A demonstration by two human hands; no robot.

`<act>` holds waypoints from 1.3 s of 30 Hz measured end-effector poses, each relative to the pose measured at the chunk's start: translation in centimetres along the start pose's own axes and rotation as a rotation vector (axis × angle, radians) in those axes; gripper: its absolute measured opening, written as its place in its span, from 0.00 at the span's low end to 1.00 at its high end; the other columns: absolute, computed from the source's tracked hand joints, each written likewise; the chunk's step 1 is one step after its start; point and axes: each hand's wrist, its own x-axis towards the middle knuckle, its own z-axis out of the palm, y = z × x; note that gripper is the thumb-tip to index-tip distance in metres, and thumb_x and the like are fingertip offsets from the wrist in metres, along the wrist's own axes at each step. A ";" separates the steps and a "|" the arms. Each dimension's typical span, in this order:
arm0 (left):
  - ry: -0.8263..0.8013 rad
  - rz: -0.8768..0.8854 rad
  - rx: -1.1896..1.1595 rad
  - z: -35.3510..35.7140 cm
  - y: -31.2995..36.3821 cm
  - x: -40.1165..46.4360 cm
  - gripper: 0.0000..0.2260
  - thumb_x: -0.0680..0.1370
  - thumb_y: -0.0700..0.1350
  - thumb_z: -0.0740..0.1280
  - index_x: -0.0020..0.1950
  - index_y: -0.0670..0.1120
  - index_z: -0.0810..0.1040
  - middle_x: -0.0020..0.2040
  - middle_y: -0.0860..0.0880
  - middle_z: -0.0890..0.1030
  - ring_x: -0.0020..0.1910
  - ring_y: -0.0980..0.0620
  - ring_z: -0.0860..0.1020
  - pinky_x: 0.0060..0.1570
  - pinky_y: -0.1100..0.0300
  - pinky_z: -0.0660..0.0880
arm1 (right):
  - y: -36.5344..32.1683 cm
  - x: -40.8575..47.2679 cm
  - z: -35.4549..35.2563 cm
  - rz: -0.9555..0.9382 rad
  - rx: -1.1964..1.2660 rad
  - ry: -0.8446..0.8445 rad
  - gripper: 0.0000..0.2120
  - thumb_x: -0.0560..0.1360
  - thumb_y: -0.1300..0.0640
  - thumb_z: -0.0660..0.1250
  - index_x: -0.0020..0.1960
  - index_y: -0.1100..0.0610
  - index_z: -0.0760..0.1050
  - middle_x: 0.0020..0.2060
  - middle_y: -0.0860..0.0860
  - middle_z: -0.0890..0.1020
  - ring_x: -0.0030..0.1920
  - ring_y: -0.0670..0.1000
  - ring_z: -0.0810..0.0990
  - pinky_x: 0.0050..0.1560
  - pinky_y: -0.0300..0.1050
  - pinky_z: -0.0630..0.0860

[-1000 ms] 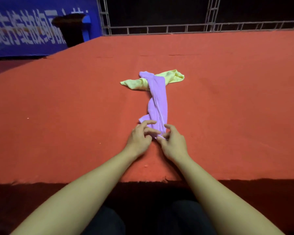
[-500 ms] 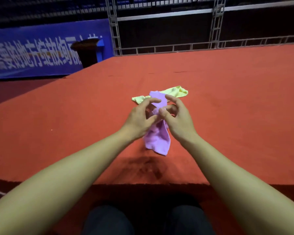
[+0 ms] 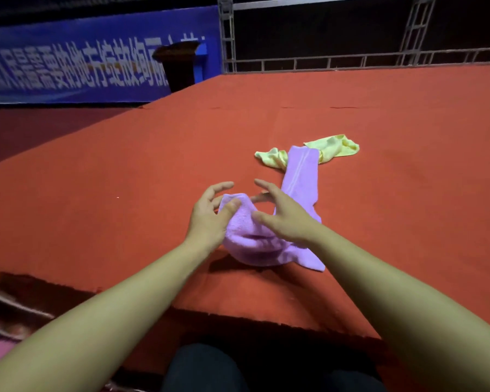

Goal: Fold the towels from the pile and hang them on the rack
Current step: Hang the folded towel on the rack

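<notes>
A purple towel [image 3: 301, 176] lies stretched along the red table [image 3: 125, 179]. Its far end crosses a crumpled yellow towel [image 3: 334, 147]. The near end is bunched and lifted a little off the table between my hands. My left hand [image 3: 210, 216] pinches one corner, thumb on top and fingers behind the cloth. My right hand [image 3: 286, 213] holds the edge beside it, thumb pressed on the cloth and index finger stretched out above. No rack is in view.
The table's near edge [image 3: 238, 314] runs just in front of my knees. A blue banner [image 3: 82, 63] and a dark stand [image 3: 178, 63] are at the back left. A metal truss railing [image 3: 351, 60] lines the far side.
The towel's near end, held high between both hands half a second ago, has come down closer to me. My hands have moved apart along its edge, and the camera has shifted left.
</notes>
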 end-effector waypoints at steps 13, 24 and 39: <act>0.222 -0.167 0.347 -4.4 -11.3 19.4 0.25 0.73 0.40 0.75 0.68 0.45 0.71 0.61 0.46 0.79 0.59 0.46 0.77 0.61 0.51 0.73 | 4.8 17.7 1.6 0.017 -0.243 0.170 0.31 0.72 0.60 0.73 0.73 0.56 0.67 0.59 0.52 0.80 0.53 0.52 0.78 0.59 0.46 0.73; -0.474 0.053 0.422 2.9 -8.2 0.8 0.17 0.71 0.52 0.75 0.57 0.56 0.75 0.48 0.61 0.84 0.48 0.64 0.78 0.51 0.66 0.73 | 8.1 0.2 -0.5 -0.027 -0.473 -0.094 0.18 0.73 0.48 0.71 0.62 0.46 0.74 0.48 0.40 0.79 0.46 0.46 0.77 0.46 0.44 0.74; -0.720 -0.038 0.724 -9.1 -4.3 -3.1 0.11 0.71 0.42 0.59 0.49 0.56 0.73 0.27 0.54 0.75 0.26 0.56 0.69 0.32 0.63 0.67 | 2.0 -9.0 2.9 0.235 -0.020 0.061 0.20 0.73 0.62 0.71 0.61 0.48 0.70 0.29 0.44 0.77 0.30 0.40 0.75 0.37 0.32 0.70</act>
